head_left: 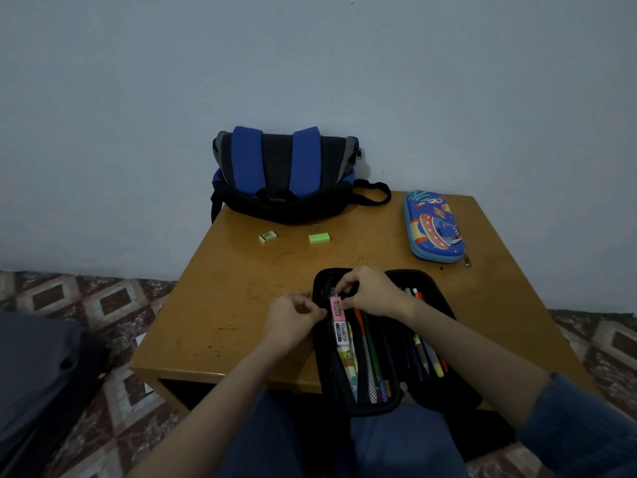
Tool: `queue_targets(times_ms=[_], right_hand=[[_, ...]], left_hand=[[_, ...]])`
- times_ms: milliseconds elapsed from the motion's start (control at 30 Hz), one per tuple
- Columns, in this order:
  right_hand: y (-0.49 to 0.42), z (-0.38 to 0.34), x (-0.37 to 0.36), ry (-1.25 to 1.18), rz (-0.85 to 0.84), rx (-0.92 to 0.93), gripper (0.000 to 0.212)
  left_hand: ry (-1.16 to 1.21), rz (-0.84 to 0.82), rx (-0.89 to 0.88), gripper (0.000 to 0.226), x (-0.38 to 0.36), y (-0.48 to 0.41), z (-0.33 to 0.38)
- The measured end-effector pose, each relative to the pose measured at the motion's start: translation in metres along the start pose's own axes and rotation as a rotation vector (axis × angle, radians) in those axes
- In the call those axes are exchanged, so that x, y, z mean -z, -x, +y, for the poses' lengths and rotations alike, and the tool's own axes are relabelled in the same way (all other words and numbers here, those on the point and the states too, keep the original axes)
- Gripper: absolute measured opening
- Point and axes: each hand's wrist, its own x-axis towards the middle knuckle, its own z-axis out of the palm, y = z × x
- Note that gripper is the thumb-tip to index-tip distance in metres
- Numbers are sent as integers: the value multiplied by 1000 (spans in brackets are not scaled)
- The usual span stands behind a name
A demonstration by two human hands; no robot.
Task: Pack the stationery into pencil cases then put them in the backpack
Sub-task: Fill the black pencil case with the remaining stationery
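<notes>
A black pencil case (427, 384) lies open at the table's front edge, holding several pens and pencils, a white eraser (342, 334) and a pink eraser (336, 309). My right hand (370, 291) pinches the top of the pink eraser inside the case. My left hand (293, 317) has curled fingers at the case's left rim, next to the pink eraser; whether it grips anything is unclear. A green eraser (319, 238) and a small white-and-green eraser (268, 237) lie loose farther back. A blue cartoon pencil case (435, 226) lies shut at the right. The blue-and-black backpack (286, 174) leans on the wall.
The wooden table (241, 305) stands against a pale wall, with patterned floor tiles to both sides. A dark bag or chair (38, 381) sits on the floor at the left. My lap is under the table's front edge.
</notes>
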Motion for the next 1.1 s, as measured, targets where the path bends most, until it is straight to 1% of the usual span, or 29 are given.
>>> queue_targets(times_ms=[100,167,233,300,400,500,567,633,733,867,933,1033,1100], right_hand=[[0,-1,-1,2,19,11,17],[-1,-2,1,-38,49,5,14],[-5,-2,4,-80,114,-18,14],[-12,0,8,-96,174,-39,13],[-25,-1,12,-113,225,-70,12],[-41,-3,14,-111,246,-82,14],[-52,-3,13,-96,253,-89,16],[-64,-3,11,-65,264,-109,20],[-84,0,9,3,255,-144,33],[-104,5,8,252,159,-90,51],[-112,6,5,311,131,-61,57],[-118,6,-3,305,102,-57,58],[-119,6,-7,309,119,-55,51]], left_hand=[[22,19,-1,12,2,-1,0],[0,90,-40,11,6,-2,-1],[-60,183,-88,4,11,-5,-5],[-129,226,-113,25,18,-8,-11],[-307,186,-136,46,32,-18,-26],[-506,97,-137,55,38,-25,-50],[-585,95,-172,57,36,-24,-61],[-595,116,-194,58,34,-24,-64],[-580,145,-201,57,36,-27,-67],[-565,166,-224,56,34,-27,-69],[-558,171,-224,56,33,-27,-69],[-552,177,-226,55,33,-28,-70],[-553,182,-229,55,33,-28,-71]])
